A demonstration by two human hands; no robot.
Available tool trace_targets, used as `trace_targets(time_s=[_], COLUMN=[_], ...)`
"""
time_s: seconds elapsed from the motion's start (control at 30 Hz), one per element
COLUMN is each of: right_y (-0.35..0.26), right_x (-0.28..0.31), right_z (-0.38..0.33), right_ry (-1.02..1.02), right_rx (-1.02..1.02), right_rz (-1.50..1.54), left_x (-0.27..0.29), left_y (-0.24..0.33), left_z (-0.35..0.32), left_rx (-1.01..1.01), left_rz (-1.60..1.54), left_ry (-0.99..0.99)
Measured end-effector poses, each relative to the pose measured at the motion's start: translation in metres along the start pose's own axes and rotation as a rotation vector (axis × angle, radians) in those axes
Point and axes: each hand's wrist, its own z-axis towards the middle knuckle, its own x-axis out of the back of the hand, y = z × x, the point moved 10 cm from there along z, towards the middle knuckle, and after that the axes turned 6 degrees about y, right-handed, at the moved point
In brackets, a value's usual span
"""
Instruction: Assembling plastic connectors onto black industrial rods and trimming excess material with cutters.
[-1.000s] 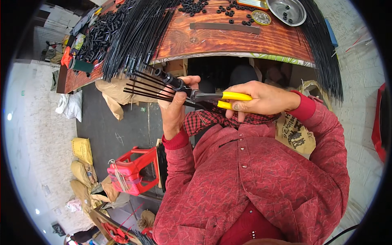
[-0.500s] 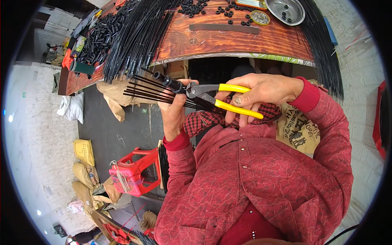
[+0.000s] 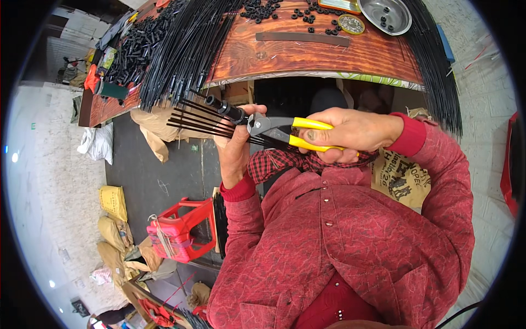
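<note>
My right hand (image 3: 353, 130) is closed round the yellow handles of a pair of cutting pliers (image 3: 313, 123). Their grey jaws meet at the near end of a black ringed tube (image 3: 226, 110), beside my left fingertips. Between thumb and fingers, my left hand (image 3: 235, 149) grips that tube. Several thin black rods (image 3: 198, 125) pass through the same hand, fanning out to the left, with their other ends running under the pliers toward my lap. What lies between the jaws is too small to make out.
Ahead stands a wooden table (image 3: 307, 60) with a bundle of long black rods (image 3: 189, 46), a heap of black tube parts (image 3: 137, 60), small black rings, a flat dark strip (image 3: 302, 38) and a metal bowl (image 3: 402, 27). A red stool (image 3: 183, 230) stands at the left.
My right hand has squeezed the pliers' handles closer together, its fingers now wrapped round them. The left hand, tube and rods have hardly moved.
</note>
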Motion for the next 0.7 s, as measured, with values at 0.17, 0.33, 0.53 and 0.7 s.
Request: trace_targets(time_s=[0.17,0.33,0.53,0.7], right_y=[-0.008,-0.023,-0.025,-0.028], right_x=[0.009,0.018,0.031,0.033], right_z=[0.003,-0.004,-0.008,-0.008], right_ry=[0.145,0.150,0.193,0.157], right_rx=[0.207,0.285,0.283,0.280], right_rz=[-0.173,-0.244,-0.233,-0.225], left_x=[-0.005,-0.013,-0.017,-0.031], left_y=[0.004,0.007,0.004,0.021], left_z=[0.003,0.009,0.016,0.025], left_rx=[-0.026,-0.062,-0.057,-0.103], left_rz=[-0.003,-0.078,-0.137,0.032], left_ry=[-0.023,-0.004,0.015,-0.068])
